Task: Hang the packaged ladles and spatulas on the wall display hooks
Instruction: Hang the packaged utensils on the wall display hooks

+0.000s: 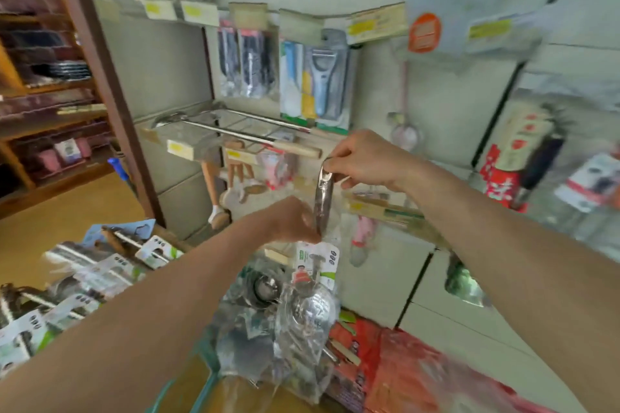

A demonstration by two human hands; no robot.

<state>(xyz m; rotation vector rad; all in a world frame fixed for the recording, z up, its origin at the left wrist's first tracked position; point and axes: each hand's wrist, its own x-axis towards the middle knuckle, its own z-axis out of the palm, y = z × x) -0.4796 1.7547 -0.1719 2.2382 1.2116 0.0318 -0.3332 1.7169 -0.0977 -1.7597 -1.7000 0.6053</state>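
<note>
A packaged steel ladle (322,208) hangs upright in a clear bag in front of the wall display, bowl (310,308) at the bottom and a green-and-white label card partway down. My right hand (362,161) pinches the top of its handle. My left hand (292,220) grips the handle lower down, just above the card. Long bare wall hooks (235,126) stick out to the upper left of the hands. More packaged ladles and spatulas (100,271) lie in a pile at the lower left. The picture is blurred by motion.
Packaged peelers (315,77) and dark utensils (248,64) hang above the hooks. Wooden-handled tools (214,191) hang below them. Red packages (385,372) lie under the ladle. A brown wooden shelf unit (50,77) stands at the left, and packaged goods (523,161) hang on the right.
</note>
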